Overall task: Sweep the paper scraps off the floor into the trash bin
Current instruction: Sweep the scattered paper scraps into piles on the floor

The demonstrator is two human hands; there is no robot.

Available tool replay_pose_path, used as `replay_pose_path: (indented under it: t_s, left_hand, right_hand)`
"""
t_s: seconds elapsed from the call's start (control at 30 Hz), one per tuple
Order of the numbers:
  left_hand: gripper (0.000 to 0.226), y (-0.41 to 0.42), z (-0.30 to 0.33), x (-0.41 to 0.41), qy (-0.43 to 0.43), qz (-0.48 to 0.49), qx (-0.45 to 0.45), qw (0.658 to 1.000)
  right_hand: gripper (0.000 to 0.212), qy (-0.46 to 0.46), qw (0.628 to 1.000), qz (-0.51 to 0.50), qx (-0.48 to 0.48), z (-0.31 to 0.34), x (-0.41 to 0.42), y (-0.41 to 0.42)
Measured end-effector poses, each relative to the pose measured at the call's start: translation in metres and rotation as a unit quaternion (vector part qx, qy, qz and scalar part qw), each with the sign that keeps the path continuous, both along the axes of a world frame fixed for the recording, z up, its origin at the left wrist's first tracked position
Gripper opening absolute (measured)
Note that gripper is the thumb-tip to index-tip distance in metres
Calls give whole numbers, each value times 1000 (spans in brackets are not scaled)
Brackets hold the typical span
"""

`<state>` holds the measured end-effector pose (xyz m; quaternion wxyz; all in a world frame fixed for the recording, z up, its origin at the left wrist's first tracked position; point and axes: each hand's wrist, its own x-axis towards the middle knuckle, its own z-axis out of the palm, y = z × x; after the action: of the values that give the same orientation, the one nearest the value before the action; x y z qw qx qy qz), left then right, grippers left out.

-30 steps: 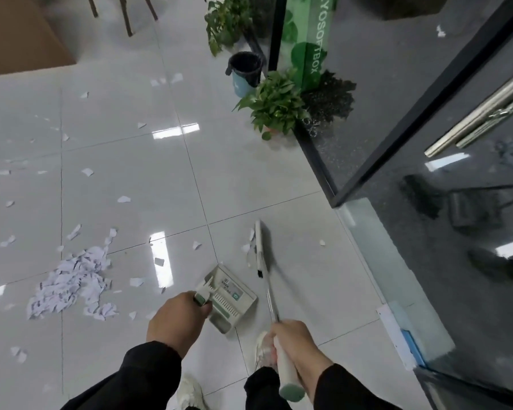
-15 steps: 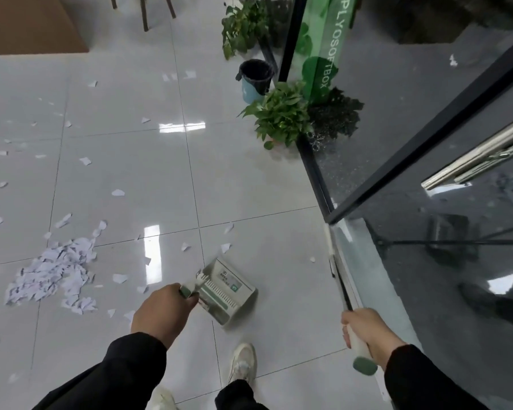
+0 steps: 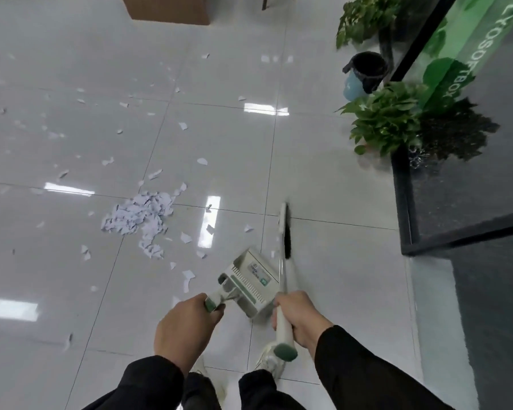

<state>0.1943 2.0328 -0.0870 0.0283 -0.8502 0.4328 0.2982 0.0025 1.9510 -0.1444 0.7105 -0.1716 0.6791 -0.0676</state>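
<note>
Dozens of paper scraps (image 3: 139, 216) lie on glossy white floor tiles (image 3: 57, 149): small, torn, pale lilac-white bits w/ ragged edges. Most are bunched in one loose heap, up and to the left of the left hand's knuckles; the rest lie singly farther out across the tiles, some a bit beyond the fingers. Left hand (image 3: 184, 329) has fingers curled round the green-tipped handle of the dustpan (image 3: 251, 281); the pan, pale grey w/ a green strip & ribbed top, juts out just past the fingertips. Right hand (image 3: 299, 316) is wrapped tight round the broom (image 3: 284, 270) shaft, thumb on top; dark bristle head sits well ahead of the fingers, on the floor, edge-on to the camera. Trash bin (image 3: 365, 74), blue w/ black liner, stands far beyond both hands, beside a potted plant (image 3: 388, 119) & glass wall.
</note>
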Motion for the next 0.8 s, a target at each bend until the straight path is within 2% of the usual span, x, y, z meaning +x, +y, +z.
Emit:
replay_pose_path:
  t_s: [0.07,0.17,0.23,0.33,0.43,0.57,0.73,0.8]
  left_hand:
    - [39,6,2,13,-7,26,-11,1000]
    - [40,18,5,38,-14,72,-18,997]
    - [40,24,6,50,-9,97,-22,995]
    - [41,42,13,71,-11,130,-28,991]
    - [42,60,17,95,-16,153,-35,987]
    - [46,80,22,134,-5,182,-52,982]
    - [48,98,21,182,4,190,-68,979]
    - [46,119,22,223,8,187,-74,980]
  right_hand:
    - [24,-26,999,18,10,3,23,-18]
    - [19,-54,998,20,15,11,51,-42]
    - [13,-70,997,10,3,19,61,-47]
    - [18,-77,997,19,-8,32,73,-29]
    - [11,-43,998,38,-36,43,68,-3]
    - [12,12,995,39,-95,48,64,27]
    - [14,71,994,5,-87,40,72,49]
    - [11,102,992,-4,-70,35,104,60]
